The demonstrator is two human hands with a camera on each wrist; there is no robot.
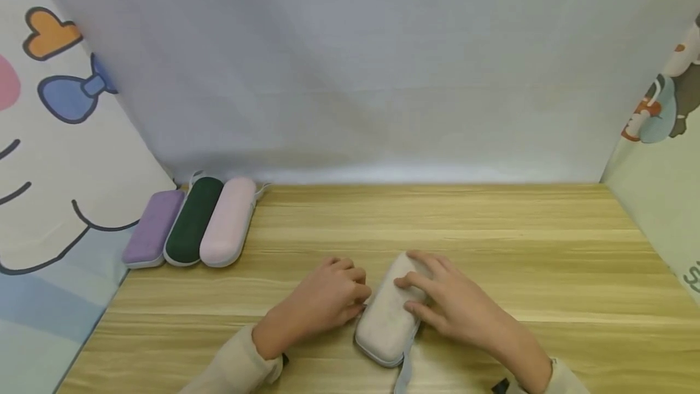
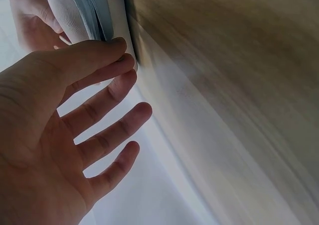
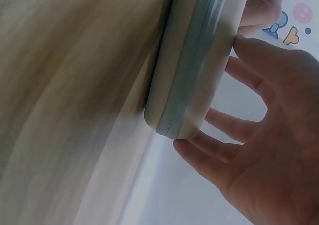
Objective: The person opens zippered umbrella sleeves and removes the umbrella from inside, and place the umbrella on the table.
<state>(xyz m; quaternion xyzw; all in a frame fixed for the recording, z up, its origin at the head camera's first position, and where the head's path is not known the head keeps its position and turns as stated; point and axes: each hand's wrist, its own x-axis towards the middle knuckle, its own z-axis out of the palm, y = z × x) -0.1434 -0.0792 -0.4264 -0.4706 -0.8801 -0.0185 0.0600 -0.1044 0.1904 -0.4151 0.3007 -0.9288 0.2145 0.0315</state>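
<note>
A cream zippered case [image 1: 385,315] lies at a slant on the table in front of me, its grey wrist strap [image 1: 403,374] trailing off the near end. My left hand [image 1: 328,297] is at the case's left side, thumb and forefinger pinching the zipper pull by the seam; its other fingers are spread in the left wrist view. A narrow dark gap shows along the grey zipper band [image 2: 89,11] there. From the right, my right hand [image 1: 451,300] rests spread fingertips on the top, with one finger at the far end. The grey zipper band [image 3: 194,60] on that side looks closed.
At the table's back left, a purple case [image 1: 154,227], a dark green case [image 1: 194,221] and a pink case [image 1: 228,221] lie side by side. A pale backdrop [image 1: 383,78] rises behind the wooden table [image 1: 492,224], with cartoon-printed panels left and right.
</note>
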